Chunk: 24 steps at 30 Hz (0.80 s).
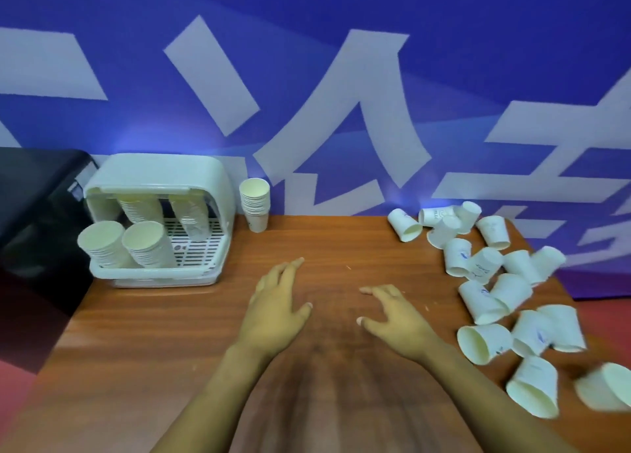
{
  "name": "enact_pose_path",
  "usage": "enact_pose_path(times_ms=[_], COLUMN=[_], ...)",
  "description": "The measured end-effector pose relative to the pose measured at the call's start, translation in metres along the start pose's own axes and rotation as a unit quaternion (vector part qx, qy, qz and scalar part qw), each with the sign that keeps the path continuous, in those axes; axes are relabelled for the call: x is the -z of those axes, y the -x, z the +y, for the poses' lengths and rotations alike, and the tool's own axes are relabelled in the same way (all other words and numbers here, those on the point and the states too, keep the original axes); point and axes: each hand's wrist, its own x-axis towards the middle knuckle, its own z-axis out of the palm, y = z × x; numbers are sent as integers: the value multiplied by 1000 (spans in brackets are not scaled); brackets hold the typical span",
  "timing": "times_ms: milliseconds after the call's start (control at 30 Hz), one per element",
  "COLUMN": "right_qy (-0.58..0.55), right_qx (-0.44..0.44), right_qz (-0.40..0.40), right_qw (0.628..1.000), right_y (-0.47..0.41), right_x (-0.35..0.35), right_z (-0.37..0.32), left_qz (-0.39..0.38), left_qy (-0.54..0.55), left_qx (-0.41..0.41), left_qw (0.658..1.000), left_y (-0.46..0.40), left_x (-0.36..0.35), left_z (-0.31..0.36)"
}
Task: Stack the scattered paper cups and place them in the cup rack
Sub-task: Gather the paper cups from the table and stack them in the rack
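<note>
table (191, 319): wood-grain top, reddish brown, smooth, with a slight sheen. loose cups (495, 275): white paper, matt outside, cream lining inside, small blue print on some walls. standing stack of cups (254, 203): same matt paper, rolled rims. cup rack (160, 179): pale plastic, smooth and lightly glossy, with a white plastic grid floor. wall banner (307, 59): blue with white shapes, matt finish. black object (34, 186) at the left: dark and dull; material cannot be told.

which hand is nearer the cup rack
Left. The left hand lies on the table just right of the cup rack; the right hand is farther right, toward the scattered cups.
</note>
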Motion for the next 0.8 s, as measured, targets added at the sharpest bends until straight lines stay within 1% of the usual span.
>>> enact_pose_path(times_ms=[100,233,367,500,567,700,733,800], right_qy=[-5,-17,-33,-5,1,27,41,135], right_qx=[-16,-24,-21,-40,-57,-84,-85,-61], right_qz=[-3,-14,5,1,3,3,-11,-69], right_qw=[1000,999,999,999,998,996,995,987], right_y=[25,44,50,61,67,77,80,85], right_x=[16,24,29,40,50,66,68,72], right_z=[48,82,99,123,140,179,189,212], left_qz=[-33,-80,-86,-91,-111,-145,-150,-165], left_qy=[-5,-29,-25,-2,-1,-31,-37,-46], left_qx=[8,23,32,16,15,-2,-2,10], left_qw=[999,996,995,996,994,989,988,985], left_y=[13,33,24,9,2,-9,-10,-11], left_x=[-44,-78,-85,-107,-125,-151,-156,-163], left_z=[34,54,66,79,88,102,104,108])
